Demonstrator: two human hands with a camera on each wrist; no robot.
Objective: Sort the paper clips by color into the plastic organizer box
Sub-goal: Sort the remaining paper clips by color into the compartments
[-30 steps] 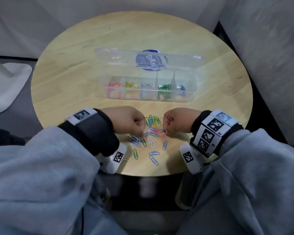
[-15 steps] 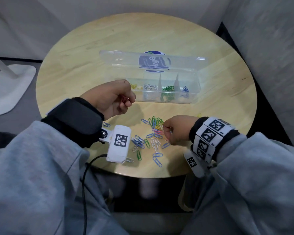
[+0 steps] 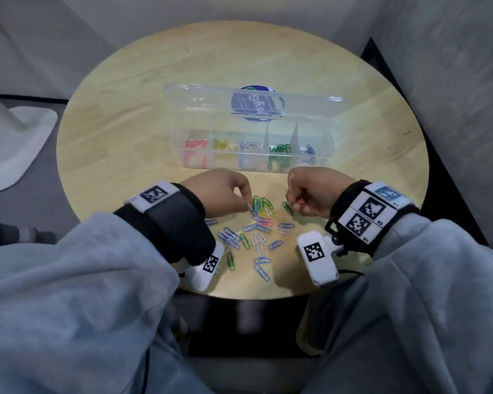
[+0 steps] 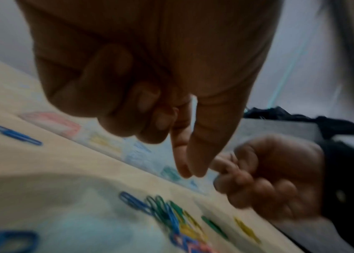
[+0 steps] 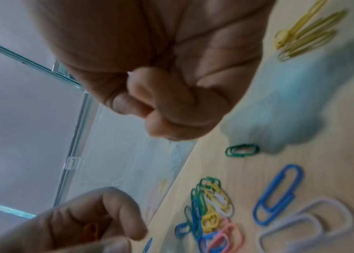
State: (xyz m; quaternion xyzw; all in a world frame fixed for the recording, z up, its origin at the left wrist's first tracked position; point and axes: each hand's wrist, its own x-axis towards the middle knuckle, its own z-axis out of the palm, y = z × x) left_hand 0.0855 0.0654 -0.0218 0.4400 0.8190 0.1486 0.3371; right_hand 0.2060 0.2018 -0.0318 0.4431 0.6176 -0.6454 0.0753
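Near the organizer box [image 3: 252, 143], the right hand [image 3: 313, 191] pinches a red clip [image 3: 300, 201] for sorting; the left hand [image 3: 219, 194] pinches into the loose pile [image 3: 261, 223].

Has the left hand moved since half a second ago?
Yes. The left hand has come back from the organizer box toward the loose clip pile.

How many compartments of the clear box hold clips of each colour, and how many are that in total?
Red clips: 1
Yellow clips: 1
White clips: 1
Green clips: 1
Blue clips: 1
Total: 5 compartments of the box
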